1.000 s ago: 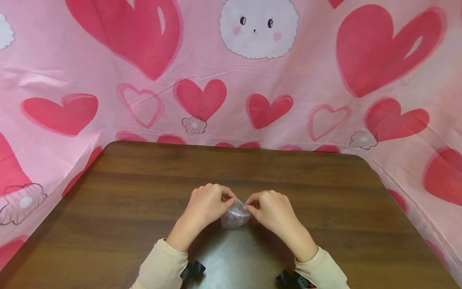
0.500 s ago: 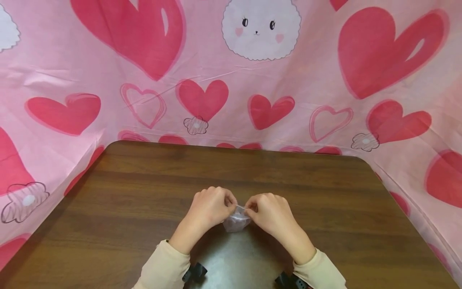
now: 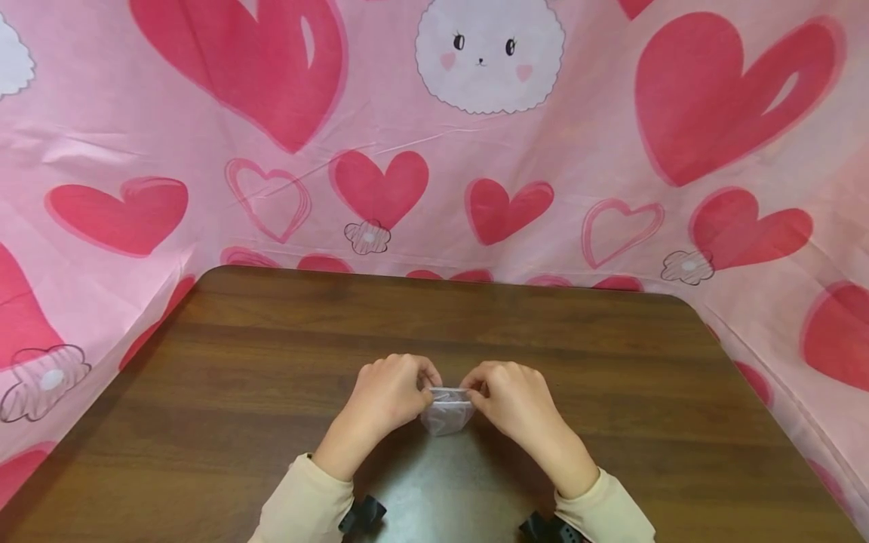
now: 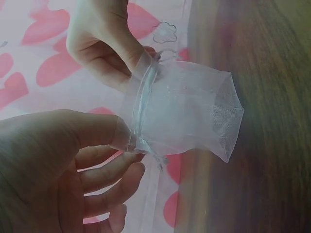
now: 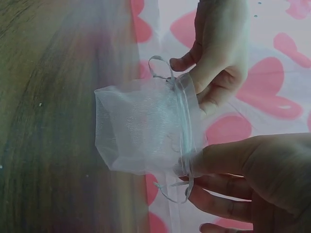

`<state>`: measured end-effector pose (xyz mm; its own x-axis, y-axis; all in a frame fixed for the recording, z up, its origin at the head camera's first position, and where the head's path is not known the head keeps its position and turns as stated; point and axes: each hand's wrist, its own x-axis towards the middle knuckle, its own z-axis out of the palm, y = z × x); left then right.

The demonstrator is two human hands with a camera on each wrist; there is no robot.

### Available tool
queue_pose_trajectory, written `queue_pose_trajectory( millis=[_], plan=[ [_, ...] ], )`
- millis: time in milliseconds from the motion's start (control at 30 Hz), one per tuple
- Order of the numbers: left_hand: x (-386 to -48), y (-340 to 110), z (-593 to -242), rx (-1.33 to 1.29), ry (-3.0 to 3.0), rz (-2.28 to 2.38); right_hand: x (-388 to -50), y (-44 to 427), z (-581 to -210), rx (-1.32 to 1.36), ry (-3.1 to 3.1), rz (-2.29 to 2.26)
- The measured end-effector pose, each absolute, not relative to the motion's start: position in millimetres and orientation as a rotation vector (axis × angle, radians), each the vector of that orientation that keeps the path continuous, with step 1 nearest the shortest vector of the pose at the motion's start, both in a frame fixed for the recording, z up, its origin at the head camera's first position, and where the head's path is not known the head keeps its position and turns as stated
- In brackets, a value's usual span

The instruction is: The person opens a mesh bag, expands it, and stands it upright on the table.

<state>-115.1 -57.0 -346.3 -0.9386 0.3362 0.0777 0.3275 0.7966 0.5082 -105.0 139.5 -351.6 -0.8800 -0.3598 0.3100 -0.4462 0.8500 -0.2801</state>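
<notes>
A small sheer white organza drawstring pouch [image 3: 448,417] hangs between both hands at the middle of the table. Its gathered mouth faces the fingers, and thin ribbon loops stick out at both sides in the wrist views. My left hand [image 3: 394,392] pinches one side of the mouth between thumb and forefinger; its other fingers are loosely bent in the left wrist view. The opposite side of the mouth is pinched by my right hand [image 3: 514,400]. Through the mesh of the pouch [image 5: 141,124] I make out no contents.
The dark brown wooden table [image 3: 271,332] extends around the hands. Behind it hangs a pink cloth [image 3: 434,136] printed with red hearts. A black wrist mount [image 3: 363,514] sits under each beige sleeve [image 3: 305,498].
The pouch has turned from slanted to level, and its mouth is stretched wider between the hands. Both hands have shifted slightly, keeping their pinch on it.
</notes>
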Motion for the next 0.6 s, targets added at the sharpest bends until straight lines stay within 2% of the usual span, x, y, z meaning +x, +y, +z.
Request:
queue_pose_trajectory(
  millis=[333, 600],
  plan=[
    [-115.9, -54.5, -346.1, 0.554, 2.999, 0.761, -105.2, 136.2, -354.8, 0.607, -2.697, 0.503],
    [-113.3, -50.3, -346.8, 0.535, 3.072, 0.774, -101.0, 134.1, -354.0, 0.467, -2.75, 0.489]
  ],
)
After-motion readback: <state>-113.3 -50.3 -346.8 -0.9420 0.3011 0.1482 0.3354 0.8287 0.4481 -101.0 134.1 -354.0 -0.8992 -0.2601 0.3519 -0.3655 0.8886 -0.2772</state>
